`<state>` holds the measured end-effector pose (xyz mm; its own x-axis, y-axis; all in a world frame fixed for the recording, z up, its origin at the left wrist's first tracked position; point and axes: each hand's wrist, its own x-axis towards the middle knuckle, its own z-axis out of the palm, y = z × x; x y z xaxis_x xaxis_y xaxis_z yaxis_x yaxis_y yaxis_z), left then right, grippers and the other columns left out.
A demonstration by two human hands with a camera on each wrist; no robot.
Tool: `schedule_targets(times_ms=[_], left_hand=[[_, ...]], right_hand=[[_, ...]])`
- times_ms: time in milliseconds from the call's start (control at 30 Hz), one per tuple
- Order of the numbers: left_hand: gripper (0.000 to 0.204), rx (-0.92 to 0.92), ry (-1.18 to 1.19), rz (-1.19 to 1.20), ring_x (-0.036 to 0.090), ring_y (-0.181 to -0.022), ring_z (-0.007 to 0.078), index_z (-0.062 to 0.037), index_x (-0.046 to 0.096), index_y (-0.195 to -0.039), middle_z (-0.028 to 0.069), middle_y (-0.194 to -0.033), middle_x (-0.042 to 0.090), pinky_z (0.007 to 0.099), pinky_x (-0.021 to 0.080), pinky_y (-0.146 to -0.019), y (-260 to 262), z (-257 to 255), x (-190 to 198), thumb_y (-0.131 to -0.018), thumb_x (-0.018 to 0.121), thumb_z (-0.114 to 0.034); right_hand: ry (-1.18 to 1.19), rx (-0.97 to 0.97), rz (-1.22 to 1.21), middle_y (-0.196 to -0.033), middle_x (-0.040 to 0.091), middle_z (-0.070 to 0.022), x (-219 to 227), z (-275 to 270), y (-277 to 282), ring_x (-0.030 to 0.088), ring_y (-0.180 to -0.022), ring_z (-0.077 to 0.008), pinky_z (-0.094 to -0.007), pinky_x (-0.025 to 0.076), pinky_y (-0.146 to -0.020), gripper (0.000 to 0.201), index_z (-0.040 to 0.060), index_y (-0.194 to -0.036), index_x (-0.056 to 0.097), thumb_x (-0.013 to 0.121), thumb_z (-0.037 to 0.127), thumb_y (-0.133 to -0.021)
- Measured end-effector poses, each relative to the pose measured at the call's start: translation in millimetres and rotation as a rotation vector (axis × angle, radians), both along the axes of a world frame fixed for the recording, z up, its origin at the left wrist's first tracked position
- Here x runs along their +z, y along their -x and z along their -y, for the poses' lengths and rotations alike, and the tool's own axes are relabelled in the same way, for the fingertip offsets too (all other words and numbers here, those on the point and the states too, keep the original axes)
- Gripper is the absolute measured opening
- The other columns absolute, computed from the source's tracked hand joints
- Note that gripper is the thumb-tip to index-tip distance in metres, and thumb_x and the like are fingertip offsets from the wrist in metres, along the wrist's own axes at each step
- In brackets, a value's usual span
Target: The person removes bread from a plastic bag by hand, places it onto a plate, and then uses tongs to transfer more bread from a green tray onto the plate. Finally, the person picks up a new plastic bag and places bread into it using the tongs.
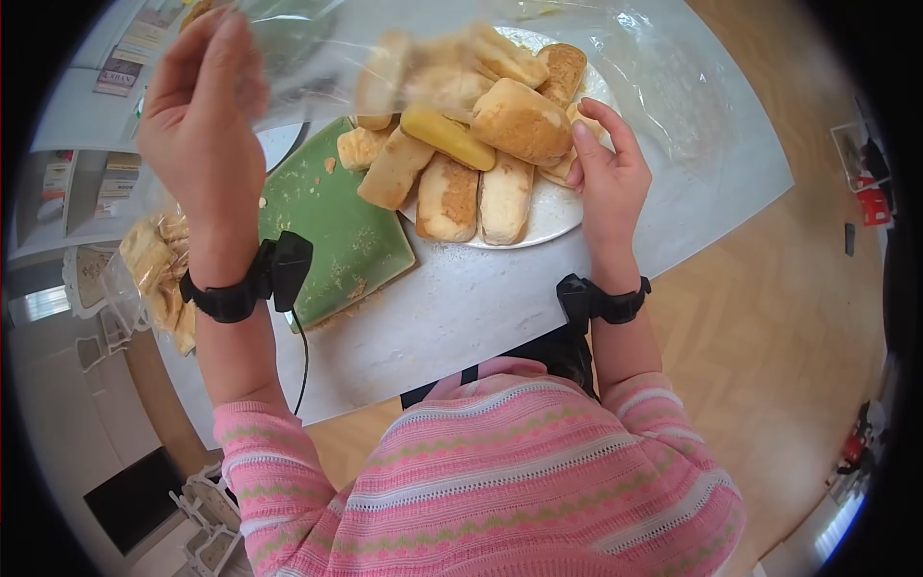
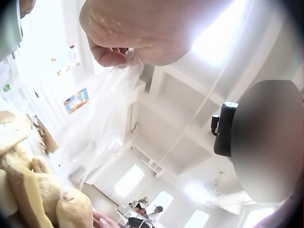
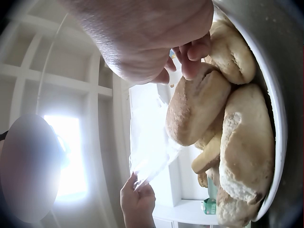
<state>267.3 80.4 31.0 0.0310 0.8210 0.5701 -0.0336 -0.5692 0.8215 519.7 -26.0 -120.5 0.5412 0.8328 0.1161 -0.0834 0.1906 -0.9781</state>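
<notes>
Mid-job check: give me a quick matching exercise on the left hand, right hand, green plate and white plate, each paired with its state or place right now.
1. left hand
2. right hand
3. green plate
4. white plate

A. bare except for crumbs
B. raised, pinching the clear plastic wrap
C. piled with bread rolls
D. fingertips touching the rolls at the pile's edge

Pairs: 1-B, 2-D, 3-A, 4-C
</notes>
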Motion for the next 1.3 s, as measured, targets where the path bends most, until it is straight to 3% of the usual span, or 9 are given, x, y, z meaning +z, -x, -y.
schedule_targets(times_ms=[333, 533, 633, 733, 833, 1033, 1167, 1233, 1300], left_hand=[[0.011, 0.229, 0.103, 0.190, 0.063, -0.074, 0.0132, -0.0044, 0.058, -0.101, 0.0040, -0.088, 0.064, 0.0237, 0.049, -0.062, 54, 12, -37, -0.093, 0.062, -0.010], [0.012, 0.069, 0.339, 0.350, 0.068, -0.085, 0.0258, -0.0102, 0.050, -0.100, 0.0086, -0.098, 0.065, 0.0302, 0.052, -0.064, 58, 39, -68, -0.094, 0.061, -0.013], [0.016, -0.035, 0.420, 0.433, 0.063, -0.099, 0.0258, -0.0088, 0.050, -0.108, 0.0107, -0.116, 0.060, 0.0327, 0.051, -0.078, 53, 58, -77, -0.096, 0.057, -0.014], [0.014, -0.172, 0.442, 0.560, 0.065, -0.100, 0.0320, -0.0117, 0.047, -0.101, 0.0118, -0.109, 0.062, 0.0372, 0.056, -0.072, 43, 77, -85, -0.094, 0.057, -0.005], [0.025, -0.247, 0.443, 0.538, 0.065, -0.097, 0.0283, -0.0110, 0.047, -0.106, 0.0103, -0.104, 0.061, 0.0374, 0.055, -0.078, 33, 98, -95, -0.088, 0.059, 0.002], [0.045, -0.284, 0.448, 0.359, 0.060, -0.086, 0.0177, -0.0049, 0.047, -0.125, 0.0077, -0.092, 0.061, 0.0367, 0.053, -0.079, 25, 128, -105, -0.086, 0.068, -0.002], [0.031, -0.264, 0.567, 0.589, 0.060, -0.081, 0.0165, -0.0006, 0.053, -0.119, 0.0060, -0.086, 0.061, 0.0337, 0.053, -0.075, 44, 132, -104, -0.093, 0.063, -0.013], [0.025, 0.087, 0.536, 0.512, 0.057, -0.072, 0.0154, 0.0024, 0.059, -0.111, 0.0038, -0.075, 0.058, 0.0329, 0.052, -0.071, 49, 131, -109, -0.099, 0.055, -0.018], [0.023, -0.028, 0.538, 0.523, 0.055, -0.069, 0.0147, 0.0027, 0.060, -0.108, 0.0034, -0.072, 0.056, 0.0324, 0.051, -0.069, 59, 133, -111, -0.099, 0.053, -0.017]], right_hand=[[0.016, -0.001, 0.000, -0.111, 0.063, -0.0068, 12, 6, 5, 0.051, -0.057, -0.0030, -0.0179, 0.041, -0.051, 0.030, -0.0003, -0.117, 0.062, 0.066, 0.011, -0.090], [-0.151, 0.008, 0.009, -0.110, 0.065, -0.0092, 26, 21, 15, 0.053, -0.059, -0.0054, -0.0190, 0.042, -0.054, 0.024, -0.0028, -0.113, 0.064, 0.061, 0.012, -0.094], [-0.160, 0.250, -0.011, -0.115, 0.064, -0.0118, 40, 34, 24, 0.059, -0.064, -0.0085, -0.0205, 0.044, -0.056, 0.022, -0.0049, -0.110, 0.064, 0.059, 0.011, -0.094], [-0.164, 0.513, 0.063, -0.122, 0.061, -0.0147, 53, 36, 49, 0.065, -0.082, -0.0141, -0.0234, 0.049, -0.066, 0.038, -0.0055, -0.124, 0.057, 0.064, 0.013, -0.092], [-0.129, 0.634, -0.037, -0.129, 0.056, -0.0185, 57, 36, 71, 0.061, -0.108, -0.0202, -0.0285, 0.050, -0.086, 0.082, -0.0026, -0.147, 0.028, 0.075, 0.019, -0.084], [-0.012, 0.541, -0.102, -0.102, 0.069, -0.0117, 69, 39, 90, 0.067, -0.089, -0.0148, -0.0248, 0.052, -0.072, 0.039, -0.0047, -0.125, 0.056, 0.064, 0.016, -0.093], [0.009, 0.489, -0.018, -0.087, 0.070, -0.0072, 62, 45, 86, 0.067, -0.076, -0.0115, -0.0227, 0.050, -0.065, 0.023, -0.0034, -0.105, 0.066, 0.057, 0.016, -0.097], [0.068, 0.388, 0.063, -0.079, 0.067, -0.0050, 61, 49, 80, 0.063, -0.068, -0.0101, -0.0224, 0.049, -0.062, 0.023, -0.0022, -0.100, 0.068, 0.057, 0.018, -0.098], [0.068, 0.349, 0.048, -0.075, 0.065, -0.0039, 52, 49, 65, 0.061, -0.064, -0.0095, -0.0221, 0.047, -0.059, 0.024, -0.0026, -0.100, 0.068, 0.057, 0.019, -0.098]])
